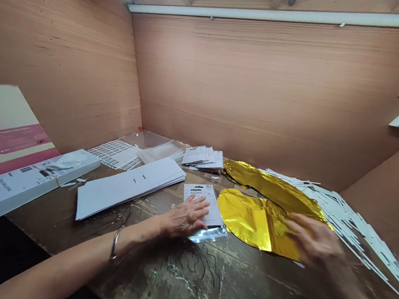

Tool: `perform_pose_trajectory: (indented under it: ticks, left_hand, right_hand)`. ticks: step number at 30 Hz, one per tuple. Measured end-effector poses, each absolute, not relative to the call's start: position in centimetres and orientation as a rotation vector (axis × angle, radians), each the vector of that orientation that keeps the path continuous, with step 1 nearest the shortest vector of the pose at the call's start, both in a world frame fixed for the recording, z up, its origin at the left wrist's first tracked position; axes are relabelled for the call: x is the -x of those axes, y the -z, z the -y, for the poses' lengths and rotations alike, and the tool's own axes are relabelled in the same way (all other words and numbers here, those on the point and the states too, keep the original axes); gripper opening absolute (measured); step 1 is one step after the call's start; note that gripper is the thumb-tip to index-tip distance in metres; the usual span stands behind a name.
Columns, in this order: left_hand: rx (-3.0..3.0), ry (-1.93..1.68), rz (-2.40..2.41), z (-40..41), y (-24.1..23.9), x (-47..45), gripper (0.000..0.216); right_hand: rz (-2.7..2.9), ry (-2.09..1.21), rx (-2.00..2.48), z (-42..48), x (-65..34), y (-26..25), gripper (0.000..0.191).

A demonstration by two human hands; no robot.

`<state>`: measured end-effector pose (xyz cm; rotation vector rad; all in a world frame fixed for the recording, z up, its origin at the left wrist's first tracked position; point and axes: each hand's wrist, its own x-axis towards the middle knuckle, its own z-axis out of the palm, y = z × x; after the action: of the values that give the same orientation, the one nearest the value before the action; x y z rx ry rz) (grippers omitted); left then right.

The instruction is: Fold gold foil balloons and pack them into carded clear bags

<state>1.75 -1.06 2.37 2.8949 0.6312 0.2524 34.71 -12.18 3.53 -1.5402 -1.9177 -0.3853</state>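
Nearest, the left hand (pixel 185 218) lies flat with fingers spread, pressing down a clear packet (pixel 204 210) that holds a printed card. The right hand (pixel 311 241) is blurred and rests on the folded gold foil (pixel 254 218) just beside it; I cannot tell whether it pinches. It looks like foil meeting packet, which wants a light, flat touch. Farther left stands a box (pixel 28 177), lid up, contents hidden.

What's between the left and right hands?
Head view: the right edge of the packet, sticking out from under the left hand, then the folded gold foil, whose right side the right hand rests on.
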Motion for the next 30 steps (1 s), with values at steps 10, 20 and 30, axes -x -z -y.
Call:
perform_pose_trajectory:
  ticks: [10, 20, 30]
  left_hand:
    - [-2.789, -0.151, -0.678, 2.2, 0.1, 0.3, 0.071]
    - [-2.714, -0.137, -0.56, 2.0, -0.5, 0.7, 0.097]
    - [-2.653, -0.132, -0.561, 3.0, -1.0, 1.2, 0.094]
  right_hand:
    - [2.488, 0.445, 1.353, 7.0, -22.6, 0.7, 0.02]
    - [2.514, -0.072, 1.309, 8.4, -25.1, -0.6, 0.03]
    - [2.186, -0.334, 1.35, 9.0, -23.3, 0.3, 0.021]
